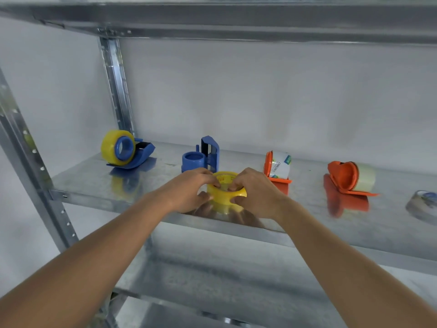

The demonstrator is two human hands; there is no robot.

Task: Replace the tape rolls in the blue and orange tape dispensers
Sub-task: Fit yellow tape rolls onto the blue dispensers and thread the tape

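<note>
A yellow tape roll (224, 197) lies flat near the front edge of the metal shelf (94, 185). My left hand (189, 188) and my right hand (255, 192) grip it from either side, fingers hooked into its core. Just behind it stands an empty blue dispenser (203, 157) with a bare hub. At the far left a second blue dispenser (128, 153) carries a yellow roll. To the right an orange dispenser (276, 172) holds a labelled white roll. Further right another orange dispenser (347, 179) holds a pale roll.
A loose tape roll (423, 202) lies at the right end of the shelf. A metal upright (115, 86) rises behind the left blue dispenser, and another shelf (212, 22) runs overhead. A lower shelf (212, 280) lies beneath my forearms.
</note>
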